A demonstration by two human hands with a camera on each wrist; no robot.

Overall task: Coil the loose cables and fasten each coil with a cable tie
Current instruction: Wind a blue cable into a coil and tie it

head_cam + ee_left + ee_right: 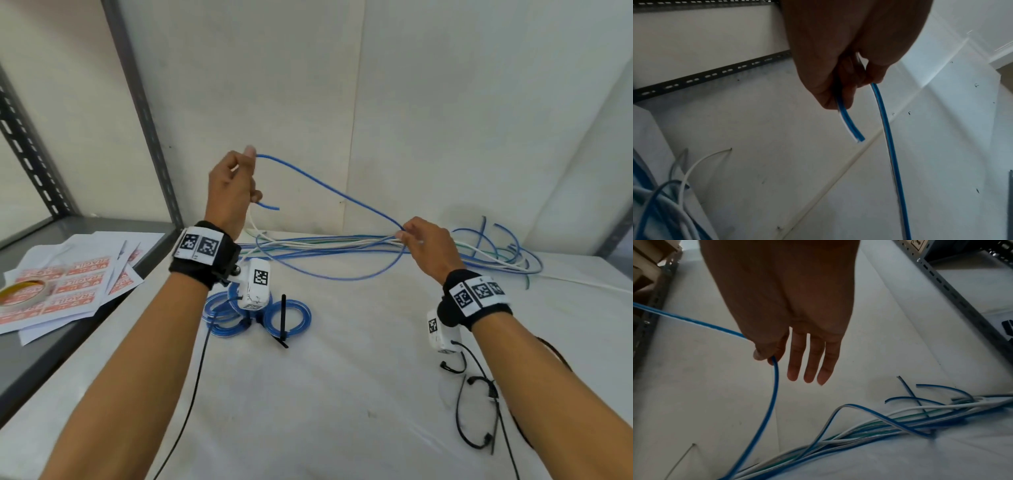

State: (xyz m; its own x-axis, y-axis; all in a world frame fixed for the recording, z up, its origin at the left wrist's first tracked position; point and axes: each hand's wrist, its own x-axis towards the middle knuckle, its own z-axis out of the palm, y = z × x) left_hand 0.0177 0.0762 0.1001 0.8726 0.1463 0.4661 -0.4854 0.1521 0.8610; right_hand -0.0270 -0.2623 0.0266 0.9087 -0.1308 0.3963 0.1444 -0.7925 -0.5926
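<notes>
My left hand is raised above the table and grips one end of a blue cable; the short cut end sticks out below the curled fingers. The cable runs down to the right to my right hand, which pinches it between thumb and forefinger while the other fingers stay straight. Below that pinch the cable drops in a loop onto the table. A pile of loose blue, white and green cables lies along the back wall. Tied blue coils with a black cable tie lie near my left wrist.
Sheets of orange "fragile" labels and a tape roll lie on the grey shelf at left, behind a slotted metal upright. Black cable ties lie at the right front. The table is covered in white cloth.
</notes>
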